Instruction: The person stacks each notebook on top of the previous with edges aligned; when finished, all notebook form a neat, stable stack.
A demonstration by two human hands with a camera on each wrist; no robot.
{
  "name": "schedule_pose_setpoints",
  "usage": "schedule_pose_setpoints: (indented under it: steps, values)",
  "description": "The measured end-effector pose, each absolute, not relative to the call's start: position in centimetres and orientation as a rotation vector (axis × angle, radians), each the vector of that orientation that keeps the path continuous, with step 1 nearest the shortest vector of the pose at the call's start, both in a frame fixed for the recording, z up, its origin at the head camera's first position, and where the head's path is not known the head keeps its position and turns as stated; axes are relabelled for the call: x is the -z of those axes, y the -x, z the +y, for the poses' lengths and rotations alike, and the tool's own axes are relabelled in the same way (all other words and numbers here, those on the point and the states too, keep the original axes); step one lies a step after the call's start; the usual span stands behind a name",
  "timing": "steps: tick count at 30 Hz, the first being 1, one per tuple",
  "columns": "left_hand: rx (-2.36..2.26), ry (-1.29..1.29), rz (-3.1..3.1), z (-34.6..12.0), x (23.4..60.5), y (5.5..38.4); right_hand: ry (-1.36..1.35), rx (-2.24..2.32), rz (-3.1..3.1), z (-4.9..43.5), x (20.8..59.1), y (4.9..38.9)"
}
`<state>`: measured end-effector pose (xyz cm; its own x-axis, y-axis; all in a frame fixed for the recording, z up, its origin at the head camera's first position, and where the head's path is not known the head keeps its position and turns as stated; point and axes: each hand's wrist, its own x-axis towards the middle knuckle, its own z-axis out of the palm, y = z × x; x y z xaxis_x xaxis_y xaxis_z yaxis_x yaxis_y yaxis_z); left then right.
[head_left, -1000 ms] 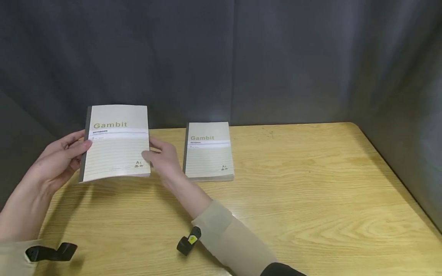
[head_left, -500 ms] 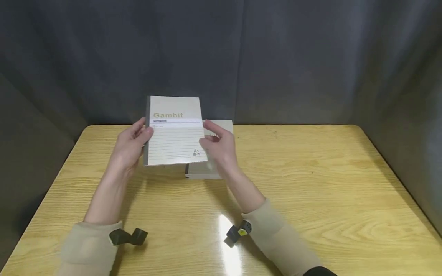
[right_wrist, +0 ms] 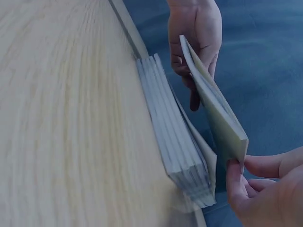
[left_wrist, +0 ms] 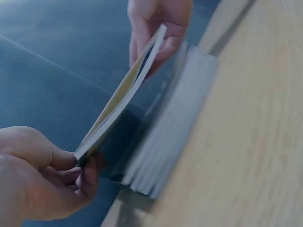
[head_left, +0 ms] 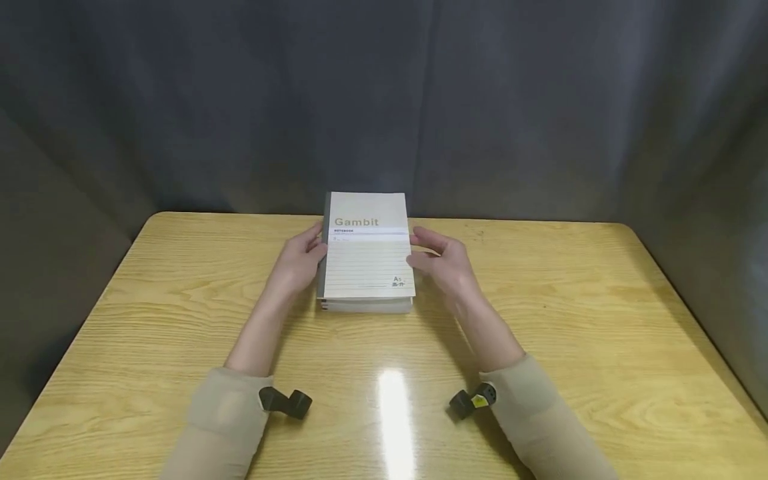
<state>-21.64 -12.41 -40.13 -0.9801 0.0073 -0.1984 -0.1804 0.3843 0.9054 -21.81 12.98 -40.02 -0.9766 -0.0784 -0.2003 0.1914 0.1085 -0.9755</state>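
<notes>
A cream Gambit notebook (head_left: pixel 369 260) with a dark spine is held between both hands, just above a stack of notebooks (head_left: pixel 367 306) on the table. My left hand (head_left: pixel 297 263) pinches its spine edge between thumb and fingers. At the opposite edge, my right hand (head_left: pixel 445 261) pinches it the same way. Both wrist views show a gap between the held notebook (left_wrist: pixel 124 97) and the stack (right_wrist: pixel 173 120) under it. The upper stacked cover is lifted slightly along one edge in the right wrist view. In the head view the held notebook hides most of the stack.
The wooden table (head_left: pixel 570 320) extends to both sides of the stack and toward the front. A dark grey curtain (head_left: pixel 270 107) hangs right behind the table's back edge. Small black devices (head_left: pixel 287 403) are strapped at both wrists.
Both hands have carried the notebook from the left to the right, then lowered it over the stack. The stack has stayed in place, while the head view has shifted slightly.
</notes>
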Motion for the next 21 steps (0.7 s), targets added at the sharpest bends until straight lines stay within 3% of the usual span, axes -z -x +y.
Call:
schedule_pose_setpoints:
  steps: [21]
  values:
    - [-1.541,0.116,2.665,-10.1,42.3,21.5,-0.178,1.897,2.202,13.9,41.0,22.3]
